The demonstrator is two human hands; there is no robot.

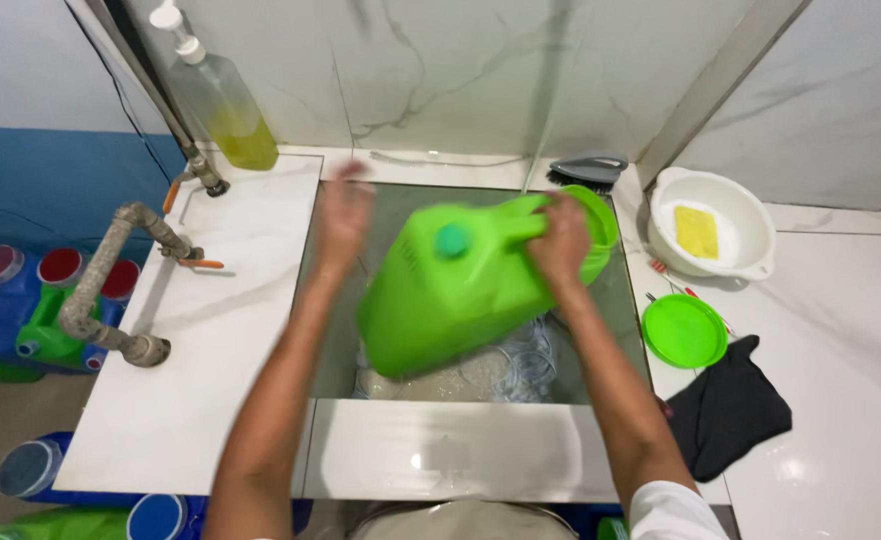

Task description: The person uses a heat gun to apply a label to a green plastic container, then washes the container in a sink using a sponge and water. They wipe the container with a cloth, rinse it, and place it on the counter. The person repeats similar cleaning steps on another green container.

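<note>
A bright green plastic jerrycan (451,295) with a small teal cap hangs tilted over the sink (336,330). My right hand (561,240) grips the can's handle near its top. My left hand (344,215) is blurred, fingers spread, just left of the can and apart from it, holding nothing. Foamy water and a bluish scrubber lie in the sink under the can.
A soap pump bottle (223,100) stands back left beside grey pipes (111,290). At right sit a brush (589,170), a white bowl (751,215) holding a yellow sponge, a green lid (685,330) and a black cloth (731,410). Several blue and green jugs (21,320) stand on the floor.
</note>
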